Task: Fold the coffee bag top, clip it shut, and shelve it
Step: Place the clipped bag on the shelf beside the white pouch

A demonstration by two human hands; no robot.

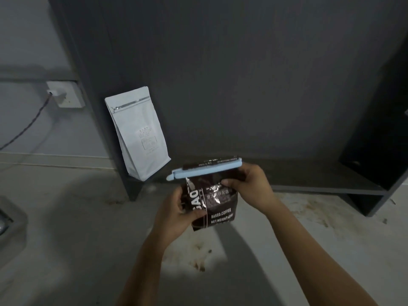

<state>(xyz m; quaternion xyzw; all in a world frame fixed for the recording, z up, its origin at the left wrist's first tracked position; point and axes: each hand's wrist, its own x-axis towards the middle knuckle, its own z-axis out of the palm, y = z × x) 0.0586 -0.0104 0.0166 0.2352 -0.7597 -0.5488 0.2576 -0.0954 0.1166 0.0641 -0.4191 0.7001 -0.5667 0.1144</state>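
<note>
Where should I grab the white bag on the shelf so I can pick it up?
Grip the white bag around its middle, coming from the front right. It stands upright, leaning back against the dark shelf's left wall, so that side is blocked. Its flat sealed top looks floppy; the fuller body should give firmer hold.

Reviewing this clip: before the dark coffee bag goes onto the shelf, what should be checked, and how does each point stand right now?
1. Clip on: the light blue clip spans the top of the dark coffee bag, ok.
2. Clip fully latched: its end is hidden under the right hand, cannot tell.
3. Top folded: a flattened strip shows above the clip, but the number of folds is unclear, cannot tell.
4. Grip: the left hand holds the bag's lower side, the right hand its upper corner, ok.
5. Free shelf space: the dark shelf is bare to the right of the white coffee bag, ok.
6. Bag shelved: still in the hands, not ok.
</note>
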